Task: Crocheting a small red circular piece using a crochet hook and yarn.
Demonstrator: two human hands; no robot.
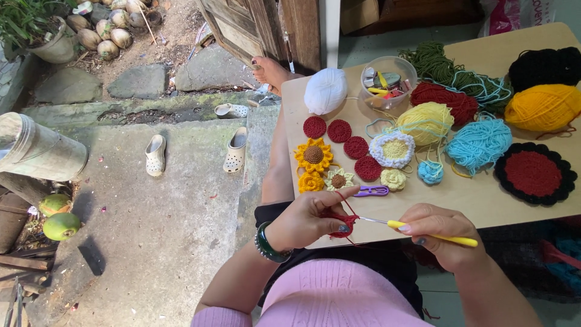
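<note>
Starting on the left: the left hand (305, 219) is pinched shut on a small red crochet piece (343, 224), thumb and fingertips clamped around it, just over the near edge of the board (478, 206). A strand of red yarn (346, 203) loops up from the piece over the fingers.

Next over is the hook (423, 231), and this is the bit that matters: its long axis runs nearly flat, left to right, with the bare metal tip pointing left into the red piece and the yellow handle trailing off to the right, dipping slightly. So the piece sits directly left of the hook's tip, touching it as far as I can tell (the exact stitch is too small to make out).

The right hand (445, 233) is closed around the yellow handle, fingers curled over the top, well back from the tip. The left hand is the one right on the work; the right only reaches it through the hook.

Further back on the board, beyond both hands: finished red rounds (339, 130), a yellow flower (313, 155), purple snips (372, 191) just past the piece, then the yarn balls (543, 107) off to the right.
</note>
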